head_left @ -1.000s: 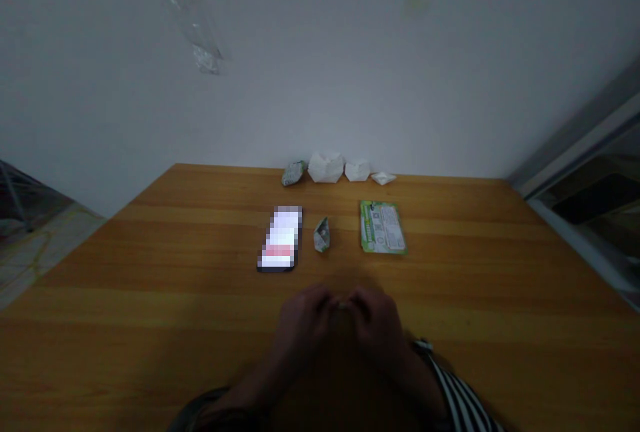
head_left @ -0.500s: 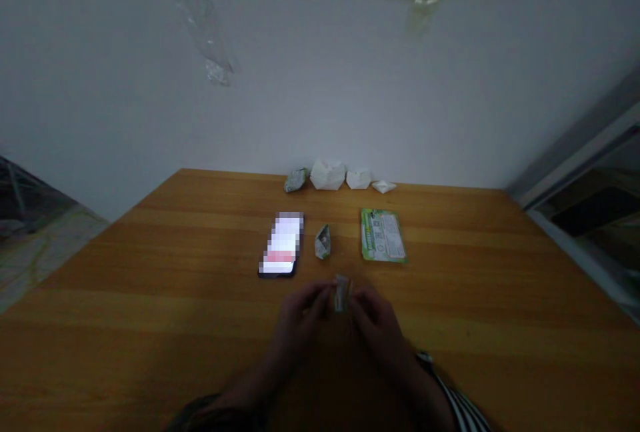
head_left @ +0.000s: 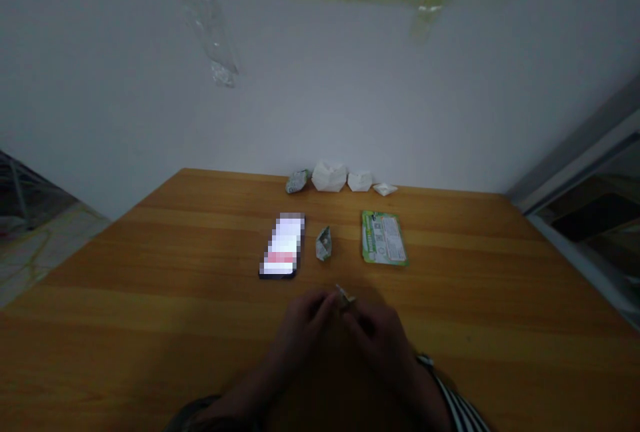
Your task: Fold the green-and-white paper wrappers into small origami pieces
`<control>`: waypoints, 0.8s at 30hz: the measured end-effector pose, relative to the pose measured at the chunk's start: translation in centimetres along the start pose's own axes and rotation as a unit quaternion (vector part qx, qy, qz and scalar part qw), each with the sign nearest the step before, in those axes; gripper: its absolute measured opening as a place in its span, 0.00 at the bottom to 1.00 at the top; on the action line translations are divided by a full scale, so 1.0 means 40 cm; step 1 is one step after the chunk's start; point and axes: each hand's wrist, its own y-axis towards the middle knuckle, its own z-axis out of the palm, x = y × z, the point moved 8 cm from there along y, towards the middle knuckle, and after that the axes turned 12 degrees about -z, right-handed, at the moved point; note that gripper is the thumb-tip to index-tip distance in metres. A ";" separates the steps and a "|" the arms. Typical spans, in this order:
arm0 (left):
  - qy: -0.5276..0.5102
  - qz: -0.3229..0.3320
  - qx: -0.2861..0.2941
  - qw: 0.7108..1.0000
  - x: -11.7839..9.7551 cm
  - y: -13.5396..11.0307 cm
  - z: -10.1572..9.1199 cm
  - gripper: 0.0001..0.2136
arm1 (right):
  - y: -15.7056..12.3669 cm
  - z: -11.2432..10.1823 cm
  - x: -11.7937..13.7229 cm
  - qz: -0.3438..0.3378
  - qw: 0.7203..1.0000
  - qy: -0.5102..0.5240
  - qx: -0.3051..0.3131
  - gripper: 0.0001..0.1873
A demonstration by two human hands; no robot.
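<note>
A small piece of folded paper (head_left: pixel 345 297) is held just above the table, between the fingertips of both hands. My left hand (head_left: pixel 306 322) pinches its left side, and my right hand (head_left: pixel 376 331) grips it from the right. Part of the paper is hidden by my fingers, and its exact shape is too dim to tell. Beyond my hands lies a small folded printed-paper shape (head_left: pixel 323 245) with an opening in its top. To its left is a lit phone (head_left: pixel 283 245), and to its right a flat green-and-white printed packet (head_left: pixel 384 239).
Along the back edge of the wooden table (head_left: pixel 150 272) stand a printed folded-paper piece (head_left: pixel 297 181) and white ones, a large (head_left: pixel 329 177), a medium (head_left: pixel 360 182) and a small flat one (head_left: pixel 385 189). A wall (head_left: pixel 320 85) rises behind.
The paper between my hands has tilted and shows less of its face. My fingertips have come closer together around it. Nothing else on the table has moved.
</note>
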 end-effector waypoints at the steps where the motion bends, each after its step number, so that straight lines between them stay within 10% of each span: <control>1: 0.008 -0.009 -0.016 1.000 0.003 0.001 -0.010 0.14 | -0.003 -0.018 -0.008 0.010 0.999 -0.030 -0.026 0.14; 6: -0.022 -0.017 -0.032 0.999 0.017 0.006 -0.020 0.12 | 0.004 -0.061 -0.030 0.045 0.992 -0.063 -0.095 0.07; 13: -0.035 0.011 0.016 0.999 0.034 0.006 0.024 0.11 | 0.017 0.017 -0.018 0.017 0.999 0.046 0.014 0.14; 24: -0.054 0.021 -0.021 0.998 -0.006 -0.015 -0.006 0.20 | -0.002 0.033 -0.017 0.068 0.951 0.290 -0.084 0.19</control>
